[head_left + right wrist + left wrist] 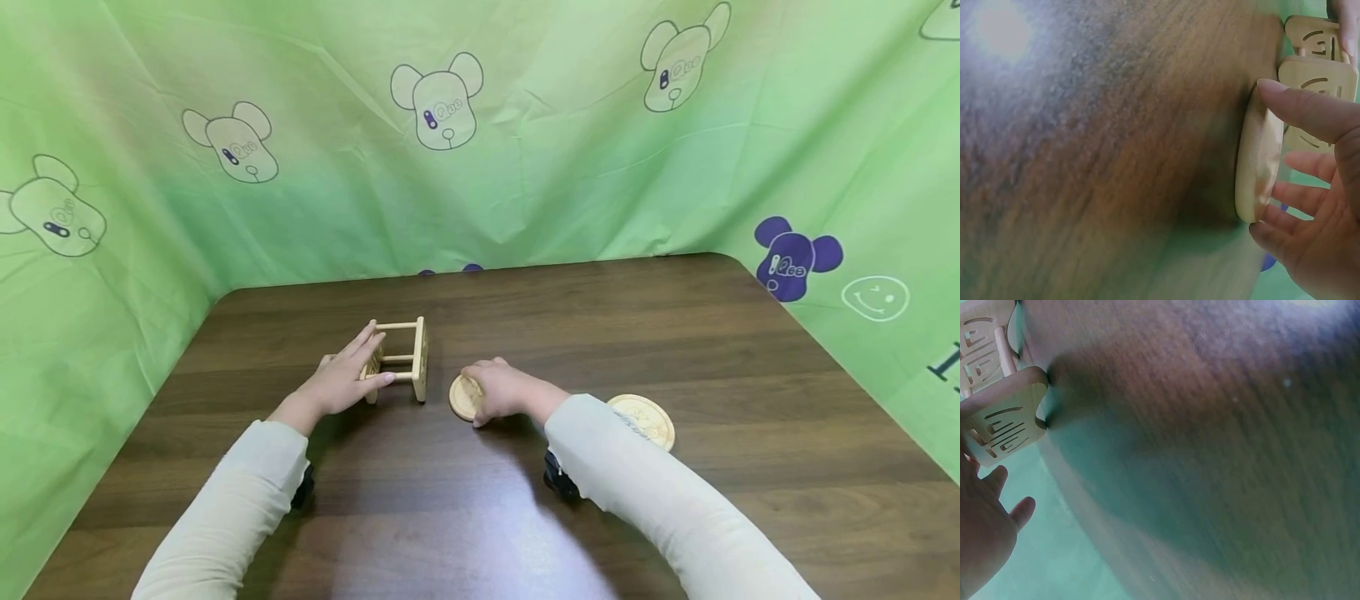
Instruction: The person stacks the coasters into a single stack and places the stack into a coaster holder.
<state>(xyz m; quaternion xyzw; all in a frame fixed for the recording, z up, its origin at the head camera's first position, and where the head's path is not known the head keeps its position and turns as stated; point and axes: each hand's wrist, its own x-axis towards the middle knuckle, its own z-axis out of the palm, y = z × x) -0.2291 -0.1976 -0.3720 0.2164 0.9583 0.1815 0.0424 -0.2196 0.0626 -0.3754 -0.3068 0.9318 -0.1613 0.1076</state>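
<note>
Wood Meets Cloth

The tabletop [420,492] is showing grained wood, smooth and glossy under glare! The rack [419,367] is looking like smooth, matt wood; the middle disc [462,400] and the rightmost disc [651,419] are showing that same finish. The backdrop [525,200] is looking like thin, creased cloth, and the sleeves [225,508] are wrinkling in matt fabric.

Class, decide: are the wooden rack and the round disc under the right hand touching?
Apart: the head view shows bare tabletop between the wooden rack and that disc.
</note>
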